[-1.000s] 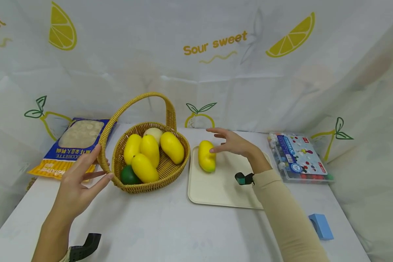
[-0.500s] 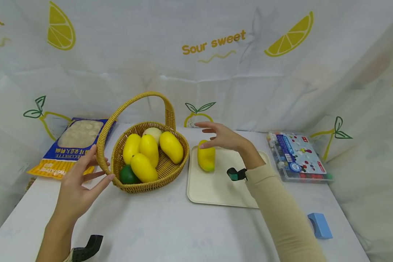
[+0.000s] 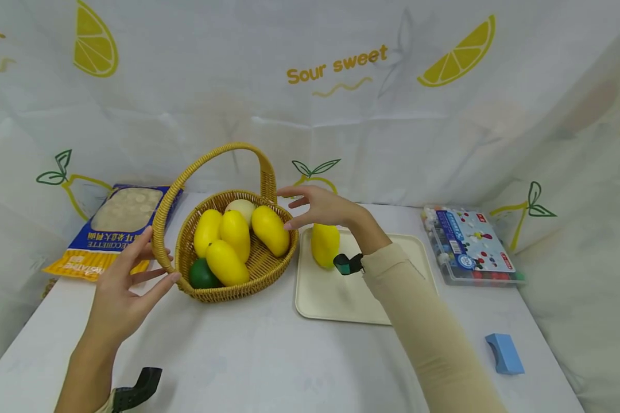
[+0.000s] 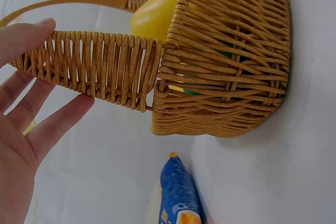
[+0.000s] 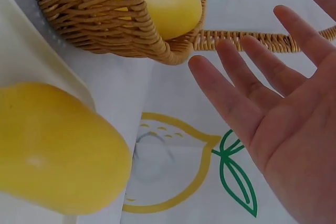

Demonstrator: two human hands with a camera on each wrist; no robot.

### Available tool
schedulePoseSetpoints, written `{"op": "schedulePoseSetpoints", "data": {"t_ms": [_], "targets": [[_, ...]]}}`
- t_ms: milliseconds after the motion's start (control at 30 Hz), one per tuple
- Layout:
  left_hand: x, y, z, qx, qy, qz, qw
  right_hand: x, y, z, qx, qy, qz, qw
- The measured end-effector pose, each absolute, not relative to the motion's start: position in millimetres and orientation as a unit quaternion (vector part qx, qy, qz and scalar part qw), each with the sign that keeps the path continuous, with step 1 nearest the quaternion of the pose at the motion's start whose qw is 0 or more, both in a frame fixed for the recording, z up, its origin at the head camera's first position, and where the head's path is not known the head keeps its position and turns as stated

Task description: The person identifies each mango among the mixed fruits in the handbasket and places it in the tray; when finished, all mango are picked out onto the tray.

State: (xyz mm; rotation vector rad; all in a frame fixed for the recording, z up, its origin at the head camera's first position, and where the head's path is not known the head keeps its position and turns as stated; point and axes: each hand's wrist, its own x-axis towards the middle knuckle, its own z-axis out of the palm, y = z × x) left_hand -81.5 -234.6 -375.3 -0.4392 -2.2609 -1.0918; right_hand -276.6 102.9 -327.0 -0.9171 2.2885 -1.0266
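The left hand (image 3: 124, 293) is pinching the handle (image 3: 160, 221) of the wicker basket (image 3: 232, 293), left of the middle in the head view. The right hand (image 3: 321, 207) is hanging by the basket's right rim, fingers spread apart. Four yellow mangoes (image 3: 227, 264), a dark green fruit (image 3: 202, 275) and a pale round one (image 3: 241, 209) are sitting in the basket. Another mango (image 3: 325, 248) is lying on the cream tray (image 3: 341, 304) near the middle. A pasta bag (image 3: 126, 212) is resting at the left.
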Motion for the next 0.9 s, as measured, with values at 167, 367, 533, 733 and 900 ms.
{"op": "schedulePoseSetpoints", "data": {"t_ms": [167,367,533,733,900], "targets": [[-81,-235,-375,-0.163,-0.848,-0.414,0.288,-278,85,-325,-0.330,0.830,-0.364,0.264],[-81,-234,-375,-0.165,-0.846,-0.417,0.288,-282,72,-326,-0.313,0.841,-0.339,0.282],[-83,-234,-375,-0.174,-0.841,-0.423,0.288,-285,64,-324,-0.309,0.854,-0.304,0.287],[-82,-235,-375,-0.171,-0.844,-0.425,0.280,-288,53,-323,-0.292,0.859,-0.289,0.304],[-83,-235,-376,-0.166,-0.844,-0.430,0.275,-289,45,-325,-0.287,0.861,-0.278,0.314]]}}
